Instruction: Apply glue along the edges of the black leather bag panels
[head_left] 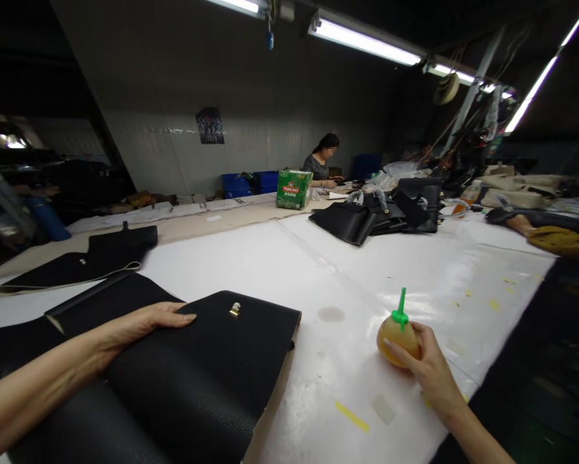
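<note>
My left hand [161, 316] grips the edge of a black leather bag piece [212, 361], thumb on top and fingers hidden beneath. A small gold metal clasp [235, 309] sits near that piece's far edge. In my right hand [427, 361] is a round squeeze bottle [396, 340] of amber liquid with a green nozzle [402, 303] pointing up. The bottle is just above or on the white tabletop; I cannot tell which. Another black leather piece [110, 296] lies partly under the one at my left hand.
Across the white table [251, 258] lie a black leather piece [120, 248] at left and a pile of black leather bags [362, 216] farther back. A green carton [294, 189] stands near a seated person [318, 164]. At right reaches another person's hand [520, 224].
</note>
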Demonstrator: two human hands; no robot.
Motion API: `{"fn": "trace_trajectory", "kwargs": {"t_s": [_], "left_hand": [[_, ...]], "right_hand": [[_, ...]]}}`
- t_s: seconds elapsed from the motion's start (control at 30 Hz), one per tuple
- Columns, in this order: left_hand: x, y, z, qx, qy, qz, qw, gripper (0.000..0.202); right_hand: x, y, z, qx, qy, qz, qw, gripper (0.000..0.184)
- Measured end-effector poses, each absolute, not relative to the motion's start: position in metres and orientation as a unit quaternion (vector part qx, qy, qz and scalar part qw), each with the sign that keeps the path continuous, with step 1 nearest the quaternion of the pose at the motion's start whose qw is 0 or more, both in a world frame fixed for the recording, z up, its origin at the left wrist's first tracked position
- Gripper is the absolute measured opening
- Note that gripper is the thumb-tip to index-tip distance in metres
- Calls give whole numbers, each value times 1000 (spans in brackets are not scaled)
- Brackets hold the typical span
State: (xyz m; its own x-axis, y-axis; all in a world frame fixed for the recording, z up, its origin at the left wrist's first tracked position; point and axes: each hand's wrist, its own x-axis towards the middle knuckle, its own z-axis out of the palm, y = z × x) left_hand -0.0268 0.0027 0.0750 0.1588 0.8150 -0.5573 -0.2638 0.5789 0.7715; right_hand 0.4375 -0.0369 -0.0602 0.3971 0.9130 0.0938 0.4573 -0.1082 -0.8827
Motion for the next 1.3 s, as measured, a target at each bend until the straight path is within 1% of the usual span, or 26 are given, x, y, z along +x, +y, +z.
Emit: {"fn": "trace_trajectory", "kwargs": {"t_s": [0.07,0.1,0.17,0.23,0.33,0.43,0.57,0.77,0.87,0.97,1.07,1.13,1.23,1.3], "left_hand": [[-28,3,85,303,535,323,719,56],[-28,4,88,320,536,298,722,54],[-30,7,92,339,537,270,724,52],[-32,11,89,347,544,252,721,52],[-32,17,83,360,550,237,716,55],[-28,18,85,381,545,227,712,58],[-21,19,93,383,550,214,710,57],[-21,31,91,360,583,184,705,60],[-22,36,89,361,592,168,701,53],[-21,39,89,360,603,164,693,47],[-20,40,90,355,604,174,692,51],[-20,41,91,351,594,178,701,55],[-20,43,90,353,584,174,710,57],[-20,45,88,355,587,168,708,57]], "right_hand": [[435,-41,-43,-654,-498,308,480,58],[433,-44,-34,-638,-504,345,470,57],[428,-48,-17,-632,-520,401,412,58],[422,-50,-6,-638,-536,413,369,56],[413,-48,0,-648,-548,394,353,50],[407,-42,-1,-642,-561,402,334,44],[400,-31,-6,-633,-547,413,360,41],[395,-19,-8,-638,-517,435,369,47],[390,-14,-9,-642,-492,444,386,50],[384,-10,-10,-623,-491,461,398,46],[380,-6,-11,-621,-500,462,389,44],[379,-3,-14,-623,-508,443,397,46],[379,1,-21,-631,-527,378,426,49],[379,4,-27,-631,-540,344,438,47]]}}
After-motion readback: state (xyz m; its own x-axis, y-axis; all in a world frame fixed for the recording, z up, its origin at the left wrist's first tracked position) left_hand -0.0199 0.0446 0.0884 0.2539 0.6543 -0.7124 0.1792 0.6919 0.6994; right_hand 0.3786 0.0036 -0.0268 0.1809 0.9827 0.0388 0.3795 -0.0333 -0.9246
